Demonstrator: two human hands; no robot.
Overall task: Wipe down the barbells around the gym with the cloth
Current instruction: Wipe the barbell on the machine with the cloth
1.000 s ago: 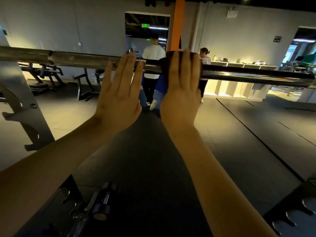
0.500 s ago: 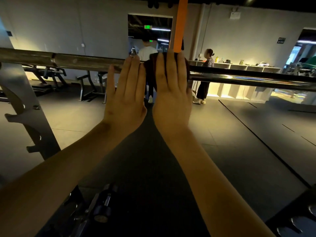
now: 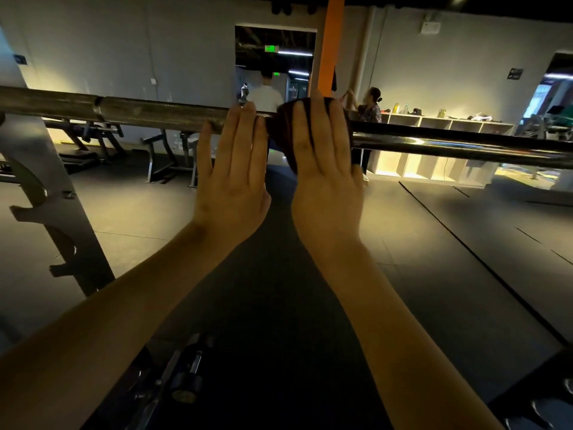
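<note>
A steel barbell (image 3: 148, 111) runs across the view at chest height, resting in a rack. A dark cloth (image 3: 283, 125) is draped over the bar near its middle. My right hand (image 3: 325, 169) lies flat on the cloth with straight fingers, pressing it against the bar. My left hand (image 3: 232, 172) rests flat on the bare bar just left of the cloth, fingers straight and together. The two hands are nearly touching.
The rack upright with hooks (image 3: 52, 218) stands at the left. A dark bench pad (image 3: 263, 305) stretches below my arms. Two people (image 3: 370, 110) stand by the far doorway and the white shelving (image 3: 440, 150). Benches (image 3: 167, 156) sit behind the bar at the left.
My right hand slid the cloth leftward along the bar until it was beside my left hand, then shifted slightly right. The left hand stayed on the bar.
</note>
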